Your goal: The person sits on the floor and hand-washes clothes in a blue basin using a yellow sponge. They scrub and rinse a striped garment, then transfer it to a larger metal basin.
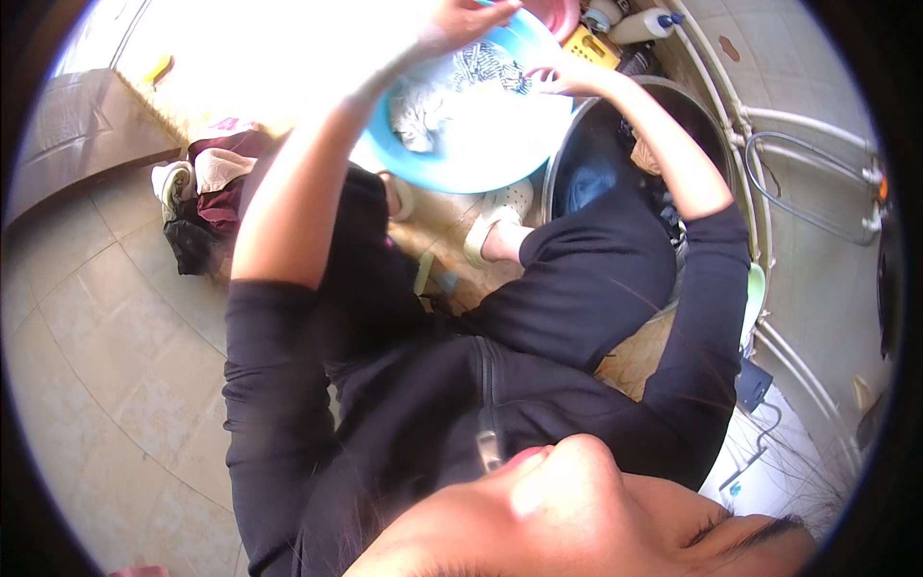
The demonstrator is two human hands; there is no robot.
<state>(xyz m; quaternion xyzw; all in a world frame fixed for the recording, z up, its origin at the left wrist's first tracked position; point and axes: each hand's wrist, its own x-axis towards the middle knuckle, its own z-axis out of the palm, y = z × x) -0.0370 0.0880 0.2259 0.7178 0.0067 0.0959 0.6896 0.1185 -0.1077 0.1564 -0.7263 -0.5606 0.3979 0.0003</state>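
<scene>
A light-blue basin (461, 173) stands ahead of me, part of it washed out by glare. In it lie a black-and-white patterned cloth (479, 63) and a pale, whitish cloth (418, 122). My left hand (461, 23) is over the basin's far side, fingers spread, with no cloth visible in it. At the basin's right side, my right hand (566, 76) has its fingers bent onto the edge of the patterned cloth. The liquid or suds in the basin are too bright to make out.
A large metal tub (551, 173) with dark clothes is at the right, beside my leg. Behind it are a yellow plastic basket (591, 47), a pink basin (562, 16) and a pump bottle (642, 27). Clothes (220, 205) are heaped at the left. White pipes (811, 122) line the wall.
</scene>
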